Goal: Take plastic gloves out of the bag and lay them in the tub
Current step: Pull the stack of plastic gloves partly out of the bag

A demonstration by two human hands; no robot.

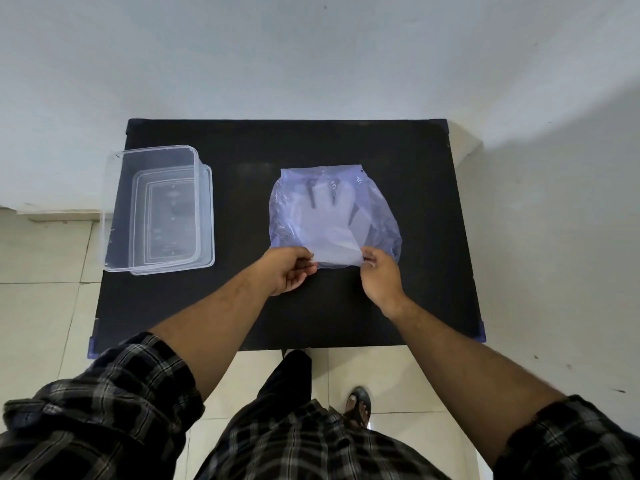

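both hands pinch the bag's near edge, gloves beyond them.

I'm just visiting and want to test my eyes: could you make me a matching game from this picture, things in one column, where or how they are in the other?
Things:
1. clear plastic tub
2. bluish plastic bag
3. plastic gloves
4. hands: left hand, right hand

Places or states:
A. inside the bag, fingers pointing away from the person
B. pinching the bag's near edge
C. empty, at the table's left edge
D. lying flat mid-table

Pairs: 1-C, 2-D, 3-A, 4-B
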